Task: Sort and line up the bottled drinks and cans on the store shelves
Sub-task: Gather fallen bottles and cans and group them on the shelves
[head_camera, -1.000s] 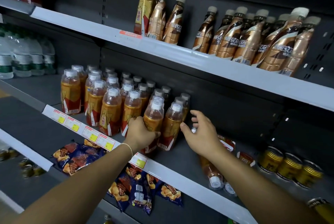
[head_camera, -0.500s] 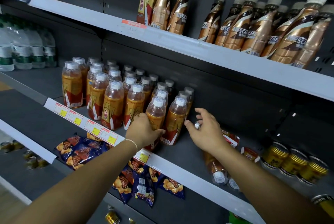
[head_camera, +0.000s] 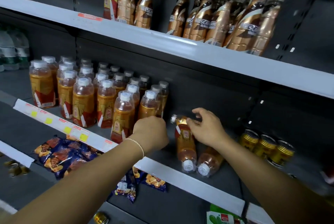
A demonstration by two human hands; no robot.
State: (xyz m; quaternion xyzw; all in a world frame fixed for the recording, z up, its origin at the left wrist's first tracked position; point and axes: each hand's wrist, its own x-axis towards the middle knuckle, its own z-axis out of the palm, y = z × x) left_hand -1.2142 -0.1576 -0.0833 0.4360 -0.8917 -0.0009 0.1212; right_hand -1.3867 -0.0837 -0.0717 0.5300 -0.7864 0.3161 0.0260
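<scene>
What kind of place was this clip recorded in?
Most likely a shop's drinks aisle: metal shelves with price tags along the front rail, rows of identical orange bottled drinks, and snack packets on the shelf below.

Blue snack packets [head_camera: 61, 153] heaped lower left; more of same [head_camera: 153, 181] further right, below white price rail [head_camera: 180, 175]. Price tags [head_camera: 79, 133] with yellow squares along rail's left stretch. Red label [head_camera: 89, 17] up top. Green packet [head_camera: 222, 217] bottom right, cut off.
</scene>
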